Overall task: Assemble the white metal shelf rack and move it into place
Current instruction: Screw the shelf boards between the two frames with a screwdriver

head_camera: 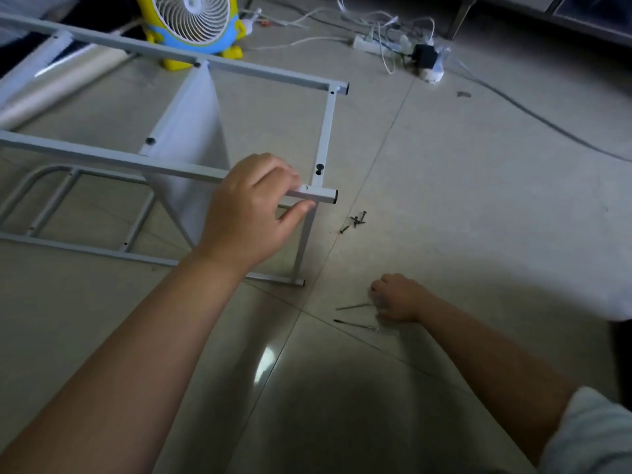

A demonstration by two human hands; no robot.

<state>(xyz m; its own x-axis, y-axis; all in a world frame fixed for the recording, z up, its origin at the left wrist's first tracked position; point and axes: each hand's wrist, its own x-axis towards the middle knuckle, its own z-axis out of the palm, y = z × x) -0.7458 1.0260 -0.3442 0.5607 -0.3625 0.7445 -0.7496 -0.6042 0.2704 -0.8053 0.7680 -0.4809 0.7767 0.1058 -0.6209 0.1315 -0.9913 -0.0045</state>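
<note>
The white metal shelf rack lies on its side on the tiled floor, with a white shelf panel fixed between its rails. My left hand grips the near upper rail close to its open end. My right hand is down on the floor with curled fingers around the handle end of a thin screwdriver. A second thin tool lies just in front of it. A small pile of dark screws sits on the floor beside the rail's end.
A yellow and blue fan stands behind the rack. A white power strip with a black adapter and tangled cables lies at the back right. A rolled white sheet lies at the left.
</note>
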